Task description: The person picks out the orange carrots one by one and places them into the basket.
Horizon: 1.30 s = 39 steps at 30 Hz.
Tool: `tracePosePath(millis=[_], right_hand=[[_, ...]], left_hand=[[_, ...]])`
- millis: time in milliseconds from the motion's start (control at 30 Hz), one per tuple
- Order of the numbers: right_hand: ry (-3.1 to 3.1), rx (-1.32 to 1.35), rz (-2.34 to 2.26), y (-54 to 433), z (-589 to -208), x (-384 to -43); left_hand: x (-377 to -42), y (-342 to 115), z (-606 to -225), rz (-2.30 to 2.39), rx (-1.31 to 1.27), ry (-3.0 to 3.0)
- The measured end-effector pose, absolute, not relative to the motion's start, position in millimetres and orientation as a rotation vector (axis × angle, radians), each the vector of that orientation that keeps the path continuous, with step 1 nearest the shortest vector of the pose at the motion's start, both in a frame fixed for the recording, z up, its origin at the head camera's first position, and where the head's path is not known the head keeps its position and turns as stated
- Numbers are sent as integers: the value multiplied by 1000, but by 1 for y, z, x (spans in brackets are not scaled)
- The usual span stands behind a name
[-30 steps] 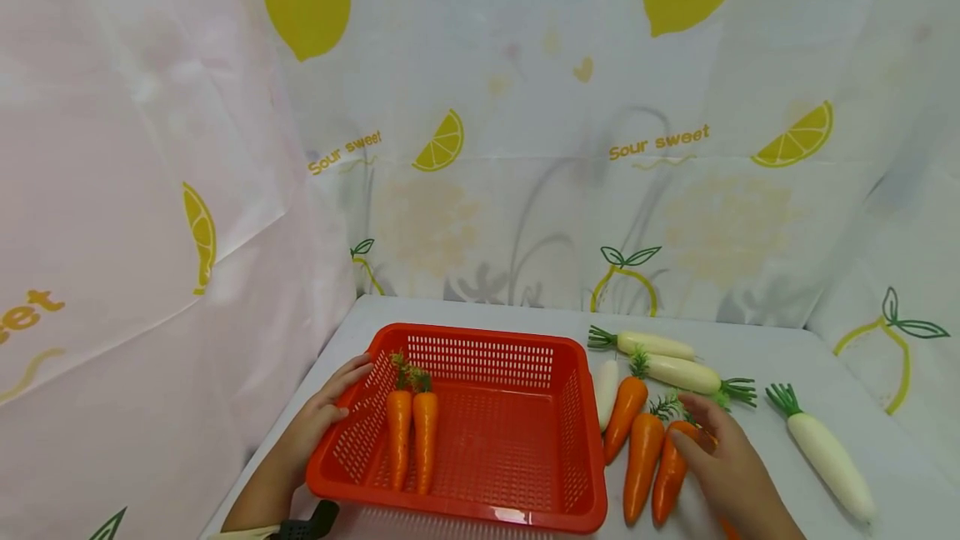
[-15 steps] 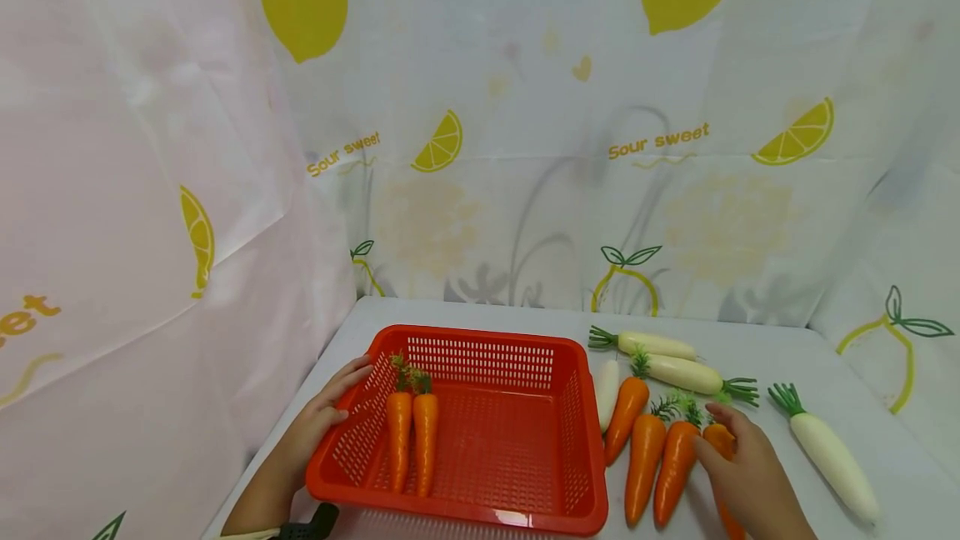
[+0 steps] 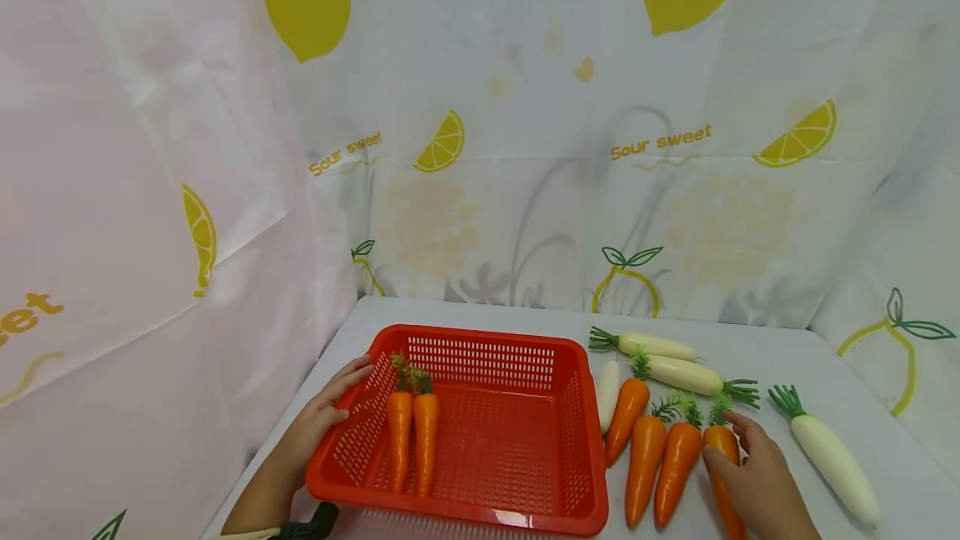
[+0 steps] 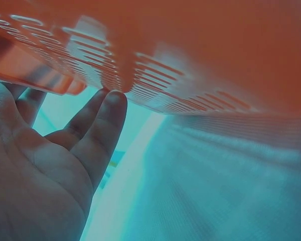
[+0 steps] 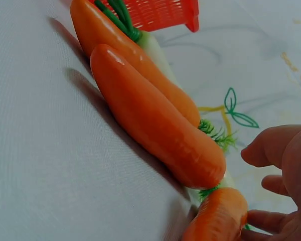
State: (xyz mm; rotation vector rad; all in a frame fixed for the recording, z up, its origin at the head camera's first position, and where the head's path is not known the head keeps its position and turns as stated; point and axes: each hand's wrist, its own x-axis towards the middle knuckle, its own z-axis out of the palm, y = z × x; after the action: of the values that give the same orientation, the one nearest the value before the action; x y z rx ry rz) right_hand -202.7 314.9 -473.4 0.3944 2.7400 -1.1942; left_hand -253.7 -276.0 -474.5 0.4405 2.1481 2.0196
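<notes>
My left hand (image 3: 322,415) lies against the left side of a red plastic basket (image 3: 480,515); the left wrist view shows straight fingers (image 4: 103,128) touching the slotted outer wall. Inside the basket, two orange carrots (image 3: 412,440) with green tops lie side by side. My right hand (image 3: 753,473) is over the rightmost carrot (image 3: 722,442) on the table, thumb and fingers spread around its upper end. The right wrist view shows the thumb (image 5: 268,145) apart from this carrot (image 5: 218,218), with fingertips right at its side. Three other carrots (image 3: 678,465) lie between this hand and the basket.
Two white radishes (image 3: 682,373) with green stems lie behind the carrots. Another radish (image 3: 832,465) lies to the right of my right hand, and a white one (image 3: 607,394) beside the basket. A lemon-print curtain (image 3: 510,215) encloses the white table (image 3: 757,348).
My right hand has moved right, from over the third loose carrot to the rightmost one. The third carrot now lies uncovered. Left hand and basket stay put.
</notes>
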Motion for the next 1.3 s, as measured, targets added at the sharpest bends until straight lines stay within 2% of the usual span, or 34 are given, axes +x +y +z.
tracePosePath(millis=[400, 800, 1300], right_hand=[[2639, 508, -1185, 319, -486, -203], [2693, 411, -1053, 327, -496, -206], [2689, 491, -1051, 327, -500, -205]], left_hand=[[-254, -276, -475, 2013, 473, 2152], [-254, -278, -477, 2009, 499, 2158], [-256, -279, -479, 2008, 513, 2156]])
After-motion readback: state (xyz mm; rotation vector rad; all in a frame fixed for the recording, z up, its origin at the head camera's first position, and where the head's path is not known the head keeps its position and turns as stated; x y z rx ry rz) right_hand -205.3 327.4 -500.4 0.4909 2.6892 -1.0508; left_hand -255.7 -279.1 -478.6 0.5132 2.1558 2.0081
